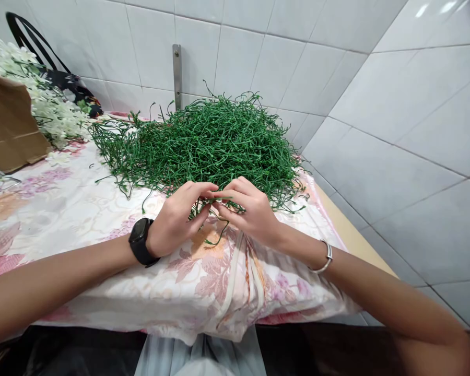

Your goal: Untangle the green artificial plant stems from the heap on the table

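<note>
Up against the near edge of the green stem pile, left hand and right hand meet, fingers pinched on one thin stem; a green length curls below, over the flowered cloth, white blossoms off left.

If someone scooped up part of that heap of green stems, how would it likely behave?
The heap of green stems would probably snag and lift in clumps, since its strands cross everywhere. It is likely light for its bulk, being thin pieces loosely piled. Individual stems look bendable rather than rigid, as many curve where they spread over the floral tablecloth.
</note>
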Motion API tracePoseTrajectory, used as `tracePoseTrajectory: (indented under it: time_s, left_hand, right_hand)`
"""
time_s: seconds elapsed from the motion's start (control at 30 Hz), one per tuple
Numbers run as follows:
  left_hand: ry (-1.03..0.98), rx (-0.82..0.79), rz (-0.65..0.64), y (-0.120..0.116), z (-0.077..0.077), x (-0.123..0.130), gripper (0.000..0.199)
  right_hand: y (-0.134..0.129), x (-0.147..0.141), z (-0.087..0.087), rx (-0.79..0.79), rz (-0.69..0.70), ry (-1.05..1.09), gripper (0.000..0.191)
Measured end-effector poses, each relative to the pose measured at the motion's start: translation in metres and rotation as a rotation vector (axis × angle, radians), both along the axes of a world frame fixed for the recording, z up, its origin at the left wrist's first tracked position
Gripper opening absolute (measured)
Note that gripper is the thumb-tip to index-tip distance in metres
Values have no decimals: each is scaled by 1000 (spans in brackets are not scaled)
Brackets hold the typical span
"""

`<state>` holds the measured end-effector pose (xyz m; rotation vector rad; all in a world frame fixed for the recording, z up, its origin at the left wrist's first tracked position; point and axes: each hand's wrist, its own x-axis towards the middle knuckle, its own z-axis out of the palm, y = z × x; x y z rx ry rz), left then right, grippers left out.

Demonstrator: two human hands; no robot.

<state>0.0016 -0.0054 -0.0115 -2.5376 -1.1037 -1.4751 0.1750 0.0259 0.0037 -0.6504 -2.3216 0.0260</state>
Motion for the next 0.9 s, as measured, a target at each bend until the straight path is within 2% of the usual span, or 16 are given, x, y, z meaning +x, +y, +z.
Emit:
tracePoseTrajectory:
  time_s: [0.27, 0.37, 0.5, 0.7, 0.9]
  left_hand:
    - [-10, -68, -41, -3, 5, -3, 22]
    - [10, -38, -4, -1, 5, -3, 16]
    - [56, -18, 9, 2, 5, -4, 12]
    - [137, 8, -13, 3, 5, -3, 8]
    - [156, -7, -29, 1, 7, -2, 6]
  right_hand:
    - [3, 3, 0, 272, -67, -133, 19]
    - [1, 4, 4, 312, -82, -191, 18]
    - [-1, 4, 5, 350, -82, -166, 16]
    - [-7, 1, 3, 259, 53, -153, 21]
    - [-10, 0, 4, 85, 25, -157, 24]
